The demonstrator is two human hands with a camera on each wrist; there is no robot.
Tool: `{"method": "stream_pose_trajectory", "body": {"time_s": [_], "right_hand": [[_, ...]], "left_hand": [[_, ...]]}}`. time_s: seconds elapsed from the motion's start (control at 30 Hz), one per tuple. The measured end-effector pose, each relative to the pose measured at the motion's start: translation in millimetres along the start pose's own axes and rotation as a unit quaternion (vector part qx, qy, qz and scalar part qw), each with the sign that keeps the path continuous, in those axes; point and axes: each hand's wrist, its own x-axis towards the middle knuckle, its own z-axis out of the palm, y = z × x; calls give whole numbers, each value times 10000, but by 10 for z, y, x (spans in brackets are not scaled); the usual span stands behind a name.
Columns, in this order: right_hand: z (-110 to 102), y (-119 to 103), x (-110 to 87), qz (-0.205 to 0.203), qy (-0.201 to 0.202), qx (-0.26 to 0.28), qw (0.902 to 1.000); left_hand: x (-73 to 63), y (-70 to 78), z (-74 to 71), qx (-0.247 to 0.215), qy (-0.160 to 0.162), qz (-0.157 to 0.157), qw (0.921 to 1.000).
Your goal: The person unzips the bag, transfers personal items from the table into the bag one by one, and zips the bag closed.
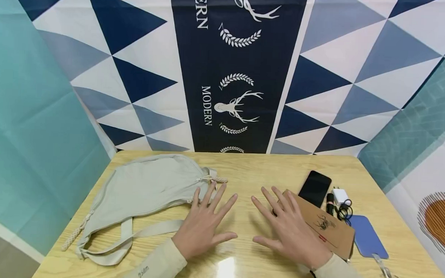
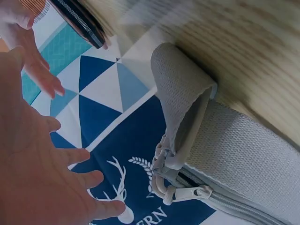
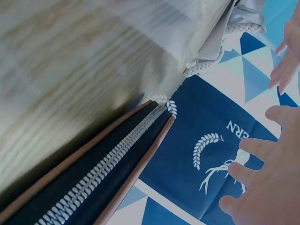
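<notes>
My left hand [image 1: 202, 224] is spread with its fingers straight, beside the right end of a light grey fabric bag [image 1: 147, 185] and overlapping it in the head view. The bag lies flat with its strap [image 1: 160, 228] looped toward me. In the left wrist view the bag's zipper pull [image 2: 187, 194] and a folded webbing loop [image 2: 180, 84] show close up. My right hand [image 1: 293, 231], also spread, is over the left part of a brown zippered pouch [image 1: 331, 228] with a deer print. The pouch's metal zipper [image 3: 101, 171] shows in the right wrist view. Neither hand holds anything.
Behind the pouch lies a black phone [image 1: 315, 187]. To its right are a small black tube [image 1: 330, 204], a white charger plug [image 1: 340, 196], a coiled black cable [image 1: 344, 210] and a blue card holder [image 1: 368, 236] with a metal clip. A patterned cloth [image 1: 236, 74] hangs behind the wooden table [image 1: 243, 168].
</notes>
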Motion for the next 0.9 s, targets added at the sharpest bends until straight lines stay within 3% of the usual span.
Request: {"method": "stream_pose_trajectory", "body": {"time_s": [0.17, 0.4, 0.67, 0.9], "right_hand": [[50, -95, -8, -77, -21, 139, 9999], [57, -212, 100, -174, -100, 426, 9989], [61, -278, 388, -612, -420, 794, 9941], [129, -378, 693, -686, -876, 1189, 9867]], "left_hand": [[-47, -3, 17, -219, 85, 140, 9996], [-146, -116, -30, -1, 448, 432, 9981], [-204, -311, -133, -248, 527, 136, 9982], [-234, -569, -147, -251, 618, -163, 9976]]}}
